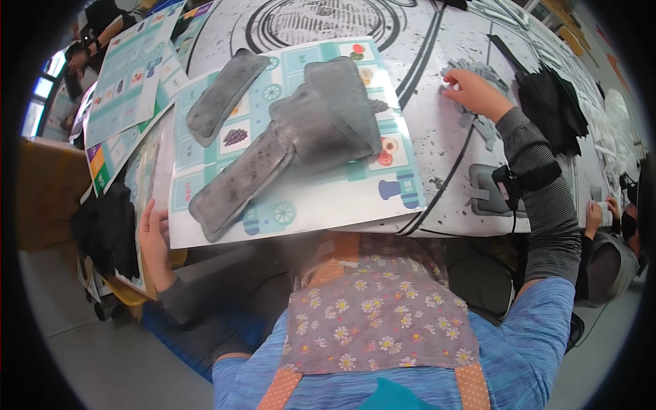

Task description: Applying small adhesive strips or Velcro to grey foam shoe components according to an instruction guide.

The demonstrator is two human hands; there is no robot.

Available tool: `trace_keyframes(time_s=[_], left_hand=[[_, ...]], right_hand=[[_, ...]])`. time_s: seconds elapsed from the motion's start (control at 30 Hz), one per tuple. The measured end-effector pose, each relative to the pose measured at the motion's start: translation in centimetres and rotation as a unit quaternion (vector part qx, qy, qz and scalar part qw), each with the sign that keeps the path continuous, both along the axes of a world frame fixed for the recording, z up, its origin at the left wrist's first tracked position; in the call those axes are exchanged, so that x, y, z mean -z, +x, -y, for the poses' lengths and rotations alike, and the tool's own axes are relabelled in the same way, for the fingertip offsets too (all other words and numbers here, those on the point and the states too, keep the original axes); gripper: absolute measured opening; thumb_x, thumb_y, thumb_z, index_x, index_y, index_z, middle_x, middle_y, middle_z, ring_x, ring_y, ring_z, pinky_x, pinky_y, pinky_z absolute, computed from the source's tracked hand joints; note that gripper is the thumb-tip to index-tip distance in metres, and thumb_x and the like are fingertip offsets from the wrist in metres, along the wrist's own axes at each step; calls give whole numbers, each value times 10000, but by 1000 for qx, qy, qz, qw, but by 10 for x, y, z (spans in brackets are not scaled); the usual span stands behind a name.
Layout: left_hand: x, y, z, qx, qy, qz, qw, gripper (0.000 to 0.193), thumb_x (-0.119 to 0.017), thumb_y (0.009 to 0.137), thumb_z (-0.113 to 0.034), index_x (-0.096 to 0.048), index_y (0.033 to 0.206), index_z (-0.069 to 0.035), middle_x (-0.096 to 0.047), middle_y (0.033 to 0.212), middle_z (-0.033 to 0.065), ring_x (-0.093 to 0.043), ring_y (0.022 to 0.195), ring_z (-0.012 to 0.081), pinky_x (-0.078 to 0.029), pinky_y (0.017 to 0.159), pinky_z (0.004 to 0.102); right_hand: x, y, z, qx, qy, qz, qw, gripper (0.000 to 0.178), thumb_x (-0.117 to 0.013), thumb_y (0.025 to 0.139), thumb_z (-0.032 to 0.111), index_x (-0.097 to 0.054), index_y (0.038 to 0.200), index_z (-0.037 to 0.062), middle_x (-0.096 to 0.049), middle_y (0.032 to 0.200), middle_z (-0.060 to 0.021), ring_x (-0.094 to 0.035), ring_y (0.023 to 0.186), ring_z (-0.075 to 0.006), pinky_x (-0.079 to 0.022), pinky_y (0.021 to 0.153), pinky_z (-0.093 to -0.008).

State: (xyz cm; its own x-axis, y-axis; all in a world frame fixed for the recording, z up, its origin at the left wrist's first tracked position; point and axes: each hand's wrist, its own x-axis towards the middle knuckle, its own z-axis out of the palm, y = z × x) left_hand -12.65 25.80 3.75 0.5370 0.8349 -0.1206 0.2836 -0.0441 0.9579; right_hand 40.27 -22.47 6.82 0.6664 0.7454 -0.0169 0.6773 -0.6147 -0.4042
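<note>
My right hand (476, 94) is over a heap of small grey fabric strips (490, 74) on the table, its fingers bent and drawn together at the heap's left side; what they hold, if anything, is hidden. At the left edge of a printed sheet (328, 198), my left hand (156, 239) is open, its fingers stretched upward next to the table's corner. On that sheet lie several grey padded fabric pieces: a long one (227, 96) at the upper left, another long one (242, 184) lower down, and wider overlapping ones (335, 116) at the right.
Black fabric pieces (550, 102) are piled to the right of the strips. A grey padded piece (488, 191) lies under my right forearm. More printed sheets (133, 89) overlap at the left, above a dark cloth bundle (106, 225). Other people work at both sides.
</note>
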Motion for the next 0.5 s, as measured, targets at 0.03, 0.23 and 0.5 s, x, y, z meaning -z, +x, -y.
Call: trace_keyframes(time_s=[0.03, 0.23, 0.5], left_hand=[[-4, 8, 15, -46, 66, 11, 997, 385, -550, 1014, -220, -548, 1340, -14, -669, 993, 24, -569, 800, 39, -441, 684, 175], [-5, 5, 53, -85, 151, 15, 985, 365, -567, 1015, -198, -563, 1338, -27, -667, 1033, 19, -554, 819, 36, -456, 725, 189], [17, 9, 58, -117, 144, 16, 983, 335, -597, 981, -112, -591, 1278, 41, -672, 1028, 66, -600, 883, 78, -470, 784, 214]], right_hand=[[13, 8, 0, -27, 17, 57, 998, 290, -726, 820, 186, -610, 1011, 1, -650, 932, -138, -617, 851, -281, -488, 756, -367], [12, 25, -21, -5, -67, -64, 996, 161, -723, 759, 77, -592, 827, 13, -599, 743, -73, -566, 703, -191, -462, 646, -320], [1, 16, -22, -25, -24, -57, 998, 148, -695, 780, 68, -587, 862, 9, -557, 718, -47, -536, 657, -163, -429, 588, -327]])
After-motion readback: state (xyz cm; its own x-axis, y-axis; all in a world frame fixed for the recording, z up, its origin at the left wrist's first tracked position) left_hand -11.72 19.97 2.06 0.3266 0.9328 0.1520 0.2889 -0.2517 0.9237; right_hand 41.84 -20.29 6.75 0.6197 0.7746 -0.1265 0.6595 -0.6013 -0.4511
